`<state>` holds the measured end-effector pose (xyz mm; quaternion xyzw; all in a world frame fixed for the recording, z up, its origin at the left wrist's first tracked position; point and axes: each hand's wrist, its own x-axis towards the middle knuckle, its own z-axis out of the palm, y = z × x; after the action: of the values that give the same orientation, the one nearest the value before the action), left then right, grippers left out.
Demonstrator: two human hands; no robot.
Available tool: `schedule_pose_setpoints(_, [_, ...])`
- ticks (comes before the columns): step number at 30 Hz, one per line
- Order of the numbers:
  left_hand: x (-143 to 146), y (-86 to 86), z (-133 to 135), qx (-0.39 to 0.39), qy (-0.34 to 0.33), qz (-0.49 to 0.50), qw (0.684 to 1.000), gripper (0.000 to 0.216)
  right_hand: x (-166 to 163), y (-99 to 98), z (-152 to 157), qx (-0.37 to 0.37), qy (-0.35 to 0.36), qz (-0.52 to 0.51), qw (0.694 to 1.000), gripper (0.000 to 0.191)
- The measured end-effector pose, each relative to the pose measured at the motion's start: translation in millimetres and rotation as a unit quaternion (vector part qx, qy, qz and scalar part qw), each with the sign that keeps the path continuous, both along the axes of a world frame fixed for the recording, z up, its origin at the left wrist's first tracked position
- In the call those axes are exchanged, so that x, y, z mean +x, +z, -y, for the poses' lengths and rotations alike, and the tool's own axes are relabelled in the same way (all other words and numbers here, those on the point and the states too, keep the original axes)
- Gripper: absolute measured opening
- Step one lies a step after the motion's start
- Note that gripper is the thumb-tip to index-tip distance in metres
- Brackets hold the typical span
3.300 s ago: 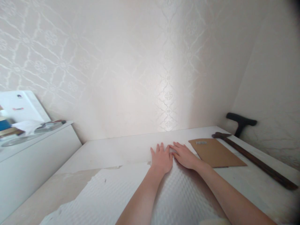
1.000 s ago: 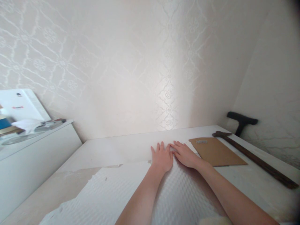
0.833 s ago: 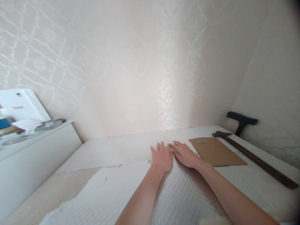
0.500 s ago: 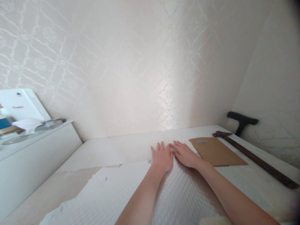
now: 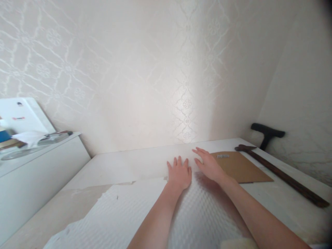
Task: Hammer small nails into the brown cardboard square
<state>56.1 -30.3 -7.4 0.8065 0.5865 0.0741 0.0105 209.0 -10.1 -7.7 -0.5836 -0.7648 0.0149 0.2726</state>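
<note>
My left hand (image 5: 178,175) lies flat with its fingers spread, over the far edge of a white sheet (image 5: 135,211) with a raised, bumpy pattern and a ragged left edge. To its right, my right hand (image 5: 209,165) is held with fingers apart and nothing in them. It seems to hover just above the surface, though contact at its palm side cannot be made out. Past my right hand lies a flat piece of brown cardboard (image 5: 241,167) with a small light label near its far left corner. My forearms cover part of the sheet.
Right of the cardboard lies a dark wooden-handled tool (image 5: 282,173), with a black T-shaped handle (image 5: 268,133) behind it. A white cabinet (image 5: 46,183) at left bears a white box (image 5: 27,116) and clutter. A patterned wall (image 5: 140,86) rises behind.
My right hand has lifted and moved slightly right, away from the left hand, and its fingers now point farther up. My left hand stays in place.
</note>
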Motion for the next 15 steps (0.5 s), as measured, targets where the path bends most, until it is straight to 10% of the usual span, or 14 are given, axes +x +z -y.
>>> schedule_pose_setpoints(7, [0.1,1.7,-0.7,-0.013,-0.001,0.004,1.000,0.054,55.5,13.9,3.6,0.047,-0.412,-0.101,0.904,0.059])
schedule_pose_setpoints(15, [-1.8,2.6,-2.0,-0.019,-0.007,0.032,0.999,0.052,69.8,3.2,3.7,-0.112,-0.397,-0.112,0.904,0.080])
